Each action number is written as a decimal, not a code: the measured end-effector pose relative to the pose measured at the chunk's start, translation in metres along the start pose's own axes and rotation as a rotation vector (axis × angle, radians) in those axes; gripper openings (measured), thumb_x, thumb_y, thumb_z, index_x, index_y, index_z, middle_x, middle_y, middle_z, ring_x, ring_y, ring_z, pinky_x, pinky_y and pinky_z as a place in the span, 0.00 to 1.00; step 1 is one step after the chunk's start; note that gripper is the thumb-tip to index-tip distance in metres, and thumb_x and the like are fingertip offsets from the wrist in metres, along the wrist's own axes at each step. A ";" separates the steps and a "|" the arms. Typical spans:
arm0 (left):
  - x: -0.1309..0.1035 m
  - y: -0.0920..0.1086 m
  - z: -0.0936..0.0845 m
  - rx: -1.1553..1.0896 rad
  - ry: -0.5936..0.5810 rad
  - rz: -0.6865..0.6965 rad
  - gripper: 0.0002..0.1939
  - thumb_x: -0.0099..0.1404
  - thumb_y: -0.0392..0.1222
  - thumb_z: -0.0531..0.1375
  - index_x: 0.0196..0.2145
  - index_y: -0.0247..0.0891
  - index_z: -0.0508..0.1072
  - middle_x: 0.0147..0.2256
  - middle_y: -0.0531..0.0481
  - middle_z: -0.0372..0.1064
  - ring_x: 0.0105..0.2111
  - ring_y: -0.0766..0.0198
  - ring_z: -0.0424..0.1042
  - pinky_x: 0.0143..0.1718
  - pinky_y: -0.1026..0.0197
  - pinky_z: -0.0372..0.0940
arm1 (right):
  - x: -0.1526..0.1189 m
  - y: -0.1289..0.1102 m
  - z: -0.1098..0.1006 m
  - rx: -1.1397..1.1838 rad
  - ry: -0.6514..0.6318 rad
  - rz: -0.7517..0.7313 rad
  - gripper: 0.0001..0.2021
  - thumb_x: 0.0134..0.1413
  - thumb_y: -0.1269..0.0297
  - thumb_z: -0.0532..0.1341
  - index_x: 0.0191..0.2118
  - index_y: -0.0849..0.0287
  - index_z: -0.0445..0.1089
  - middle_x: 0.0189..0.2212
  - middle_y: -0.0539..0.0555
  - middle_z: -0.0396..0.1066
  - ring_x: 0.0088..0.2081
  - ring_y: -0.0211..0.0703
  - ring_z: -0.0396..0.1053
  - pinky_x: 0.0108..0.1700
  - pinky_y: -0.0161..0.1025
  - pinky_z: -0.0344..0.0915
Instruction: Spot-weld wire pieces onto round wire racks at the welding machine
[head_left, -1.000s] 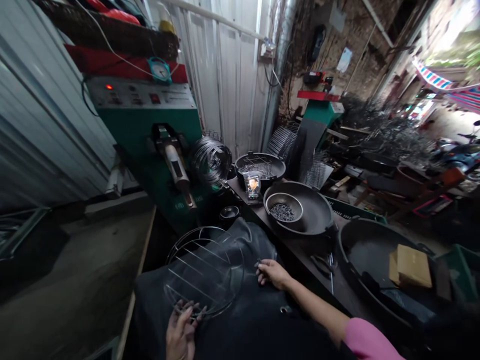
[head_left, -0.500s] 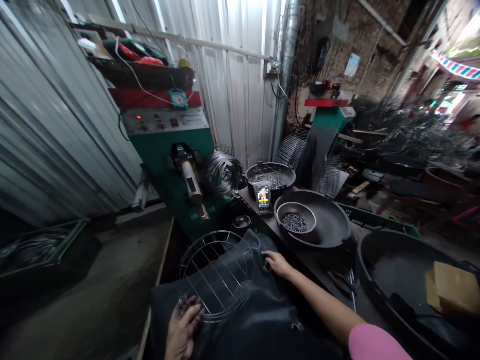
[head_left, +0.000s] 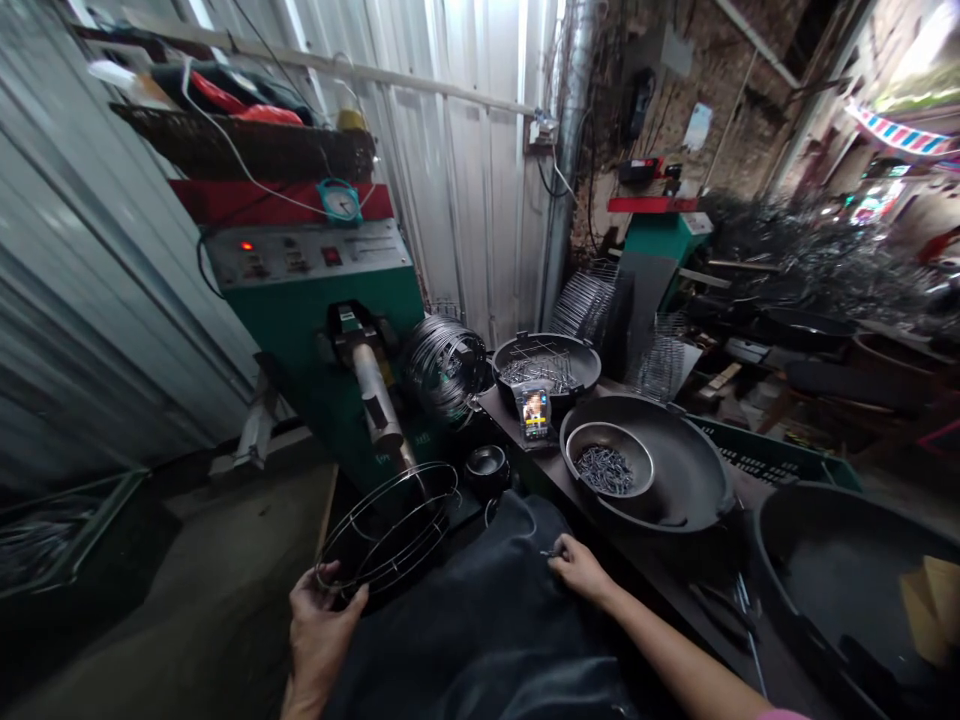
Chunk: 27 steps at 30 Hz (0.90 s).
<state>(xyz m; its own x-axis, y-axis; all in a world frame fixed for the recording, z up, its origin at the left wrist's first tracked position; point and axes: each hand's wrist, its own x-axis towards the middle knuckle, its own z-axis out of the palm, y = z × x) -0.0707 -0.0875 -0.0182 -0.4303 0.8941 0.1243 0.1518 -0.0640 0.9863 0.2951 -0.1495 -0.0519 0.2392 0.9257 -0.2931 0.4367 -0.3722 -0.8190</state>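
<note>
Round metal rack [head_left: 394, 568] sits pinched in the left hand's [head_left: 324, 618] closed grip (tilted, near the machine [head_left: 322, 295]).

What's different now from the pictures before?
The round silver wire rack moved off the black lap cover, tipped up, toward the green metal machine. The left hand still holds it; the right hand still pinches something small. The round metal bowl stayed in the wide black pan.
</note>
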 end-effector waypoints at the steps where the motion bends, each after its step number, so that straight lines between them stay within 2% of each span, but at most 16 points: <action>1: 0.003 -0.006 0.001 0.018 0.010 0.004 0.39 0.35 0.50 0.68 0.44 0.39 0.58 0.45 0.42 0.63 0.48 0.49 0.65 0.51 0.46 0.59 | 0.000 -0.001 0.000 0.041 -0.018 0.012 0.07 0.43 0.74 0.56 0.24 0.57 0.55 0.14 0.40 0.52 0.18 0.31 0.52 0.21 0.29 0.47; 4: 0.009 -0.022 0.003 0.094 0.032 0.044 0.39 0.36 0.51 0.68 0.45 0.39 0.58 0.45 0.41 0.63 0.46 0.50 0.66 0.50 0.47 0.61 | -0.001 -0.005 -0.002 0.173 -0.107 0.090 0.07 0.44 0.70 0.56 0.25 0.57 0.54 0.13 0.40 0.54 0.15 0.30 0.52 0.19 0.28 0.46; 7: 0.009 -0.038 -0.001 0.176 0.048 0.090 0.40 0.37 0.54 0.67 0.46 0.38 0.58 0.45 0.39 0.64 0.45 0.48 0.67 0.48 0.45 0.62 | -0.001 -0.008 -0.009 0.257 -0.174 0.140 0.07 0.43 0.65 0.57 0.27 0.58 0.57 0.16 0.42 0.61 0.15 0.29 0.55 0.17 0.28 0.47; 11: 0.006 -0.054 -0.010 0.248 0.100 0.149 0.40 0.39 0.55 0.66 0.47 0.37 0.58 0.44 0.39 0.65 0.44 0.47 0.68 0.47 0.44 0.62 | 0.000 -0.009 -0.018 0.389 -0.228 0.149 0.13 0.40 0.58 0.59 0.32 0.60 0.62 0.20 0.45 0.65 0.15 0.27 0.56 0.17 0.27 0.46; 15: 0.005 -0.056 -0.012 0.234 0.104 0.218 0.37 0.43 0.54 0.65 0.47 0.37 0.58 0.44 0.39 0.66 0.43 0.49 0.69 0.46 0.46 0.64 | 0.005 -0.005 -0.019 0.512 -0.226 0.188 0.17 0.37 0.57 0.62 0.34 0.61 0.64 0.22 0.46 0.66 0.15 0.26 0.53 0.15 0.27 0.43; 19: 0.014 -0.060 -0.010 0.250 0.097 0.280 0.33 0.45 0.52 0.65 0.46 0.38 0.58 0.45 0.38 0.65 0.44 0.50 0.68 0.48 0.46 0.64 | 0.010 -0.003 -0.017 0.587 -0.240 0.255 0.17 0.37 0.58 0.64 0.35 0.61 0.64 0.22 0.47 0.66 0.14 0.24 0.51 0.15 0.25 0.40; 24: 0.024 -0.070 -0.005 0.244 0.068 0.298 0.31 0.46 0.48 0.65 0.45 0.39 0.58 0.45 0.39 0.64 0.46 0.51 0.68 0.50 0.46 0.62 | 0.009 -0.006 -0.017 0.683 -0.228 0.262 0.16 0.35 0.60 0.67 0.31 0.62 0.63 0.22 0.47 0.65 0.15 0.24 0.51 0.15 0.25 0.41; 27: 0.024 -0.070 -0.001 0.166 0.031 0.300 0.31 0.46 0.47 0.65 0.46 0.39 0.57 0.46 0.39 0.63 0.47 0.51 0.67 0.51 0.46 0.61 | 0.007 -0.007 -0.018 0.703 -0.219 0.267 0.15 0.36 0.61 0.67 0.30 0.62 0.64 0.22 0.47 0.66 0.14 0.23 0.49 0.14 0.25 0.40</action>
<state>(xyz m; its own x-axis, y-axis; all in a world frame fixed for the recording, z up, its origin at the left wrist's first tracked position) -0.0926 -0.0624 -0.0840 -0.3713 0.8322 0.4119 0.4176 -0.2466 0.8745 0.3097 -0.1422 -0.0395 0.0500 0.8301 -0.5553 -0.2806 -0.5219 -0.8055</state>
